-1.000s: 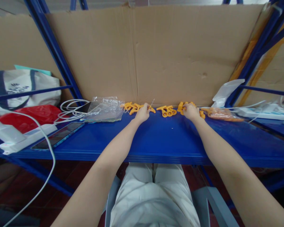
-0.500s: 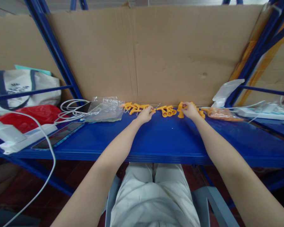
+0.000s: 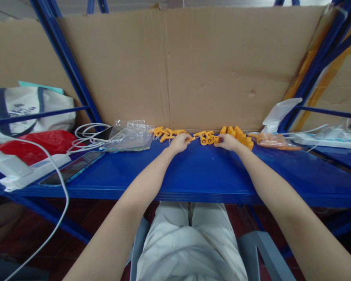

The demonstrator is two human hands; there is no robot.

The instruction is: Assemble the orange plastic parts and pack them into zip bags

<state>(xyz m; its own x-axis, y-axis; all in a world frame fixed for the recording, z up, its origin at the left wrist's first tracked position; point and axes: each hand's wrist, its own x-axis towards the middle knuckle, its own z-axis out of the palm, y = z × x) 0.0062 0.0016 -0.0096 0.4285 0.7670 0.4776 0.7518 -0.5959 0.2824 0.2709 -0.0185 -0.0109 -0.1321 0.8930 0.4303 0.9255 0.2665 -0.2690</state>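
Note:
At the back of the blue shelf, my left hand (image 3: 179,143) is closed in a pinch on a small yellow-orange corkscrew handle (image 3: 191,139), partly hidden by the fingers. To its left lies a pile of similar corkscrew handles (image 3: 166,134) with thin metal spirals. More handles (image 3: 204,133) lie to the right, behind hollow yellow-orange corkscrew bodies (image 3: 204,141) whose round open ends face me. My right hand (image 3: 228,143) has its fingers closed around a corkscrew body (image 3: 215,139) at the right end of these. Behind that hand stand several upright corkscrew bodies (image 3: 239,133).
A clear plastic bag (image 3: 131,136), a phone (image 3: 73,168), white cables (image 3: 84,136) and a power strip (image 3: 46,168) lie to the left. A bag of orange pieces (image 3: 276,141) lies to the right. A cardboard panel (image 3: 207,70) closes off the back.
My right hand has moved left and slightly nearer, from the group of upright corkscrew bodies to the ones lying with open ends forward. My left hand has barely moved.

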